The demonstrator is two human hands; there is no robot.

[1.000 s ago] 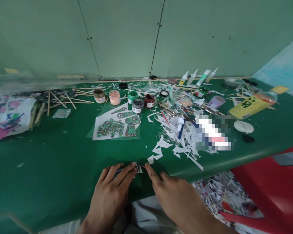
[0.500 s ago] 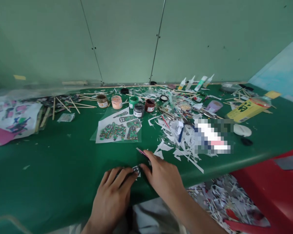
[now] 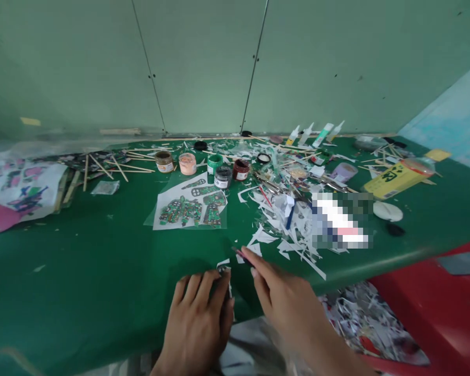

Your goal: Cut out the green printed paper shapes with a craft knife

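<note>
At the table's near edge, my left hand (image 3: 200,308) presses its fingertips down on a small printed paper piece (image 3: 222,268), dark with a white border. The fingers hide most of this paper. To its right, my right hand (image 3: 284,292) is closed around a slim pink craft knife (image 3: 241,255), whose thin tip points up and to the left. The knife is a little apart from the paper piece. Beyond both hands lies a sheet with green camouflage-patterned cut-outs (image 3: 184,209).
Several open paint jars (image 3: 223,177) stand behind the sheet. Paper scraps (image 3: 264,235) heap to the right, beside a yellow-labelled bottle (image 3: 395,178). Wooden sticks (image 3: 102,168) and a pink-printed sheet (image 3: 15,190) lie left. A scrap-filled bin (image 3: 376,324) is below the edge.
My right hand has drawn back to the right with the craft knife, away from the paper piece. My left hand has shifted slightly right, and the paper under it has turned.
</note>
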